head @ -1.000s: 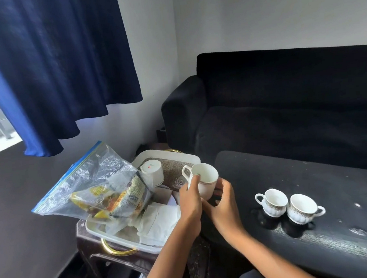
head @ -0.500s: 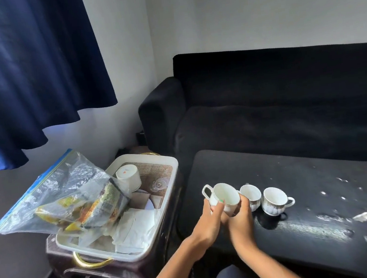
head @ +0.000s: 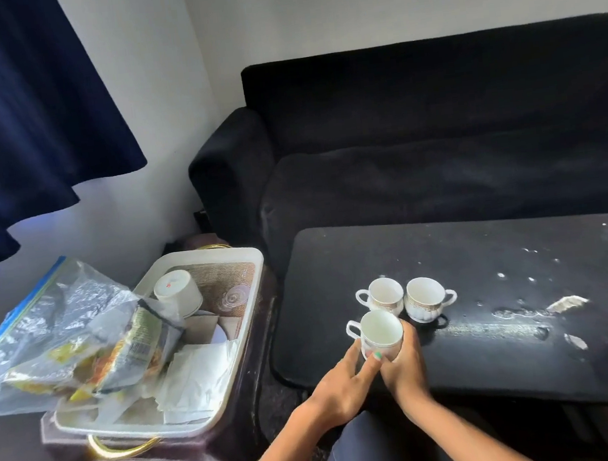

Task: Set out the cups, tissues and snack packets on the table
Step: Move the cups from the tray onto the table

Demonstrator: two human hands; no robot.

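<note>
Both hands (head: pixel 375 371) have carried the third cup (head: pixel 380 335) nearer on the table (head: pixel 484 249); fingers curl round it. Lower it level, clear of the two cups (head: pixel 405 296) beyond.

Three white cups – the nearest one (head: pixel 380 335) plain, the two behind (head: pixel 384 294) (head: pixel 426 297) banded in a gold-brown pattern – on a glossy black counter (head: pixel 484 249). Black sofa (head: pixel 433 122), navy curtain (head: pixel 19 110), white tray (head: pixel 249 296) with brown swirls.

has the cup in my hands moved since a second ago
Yes. The held cup went from over the tray rightward onto the black table, beside two cups.
</note>
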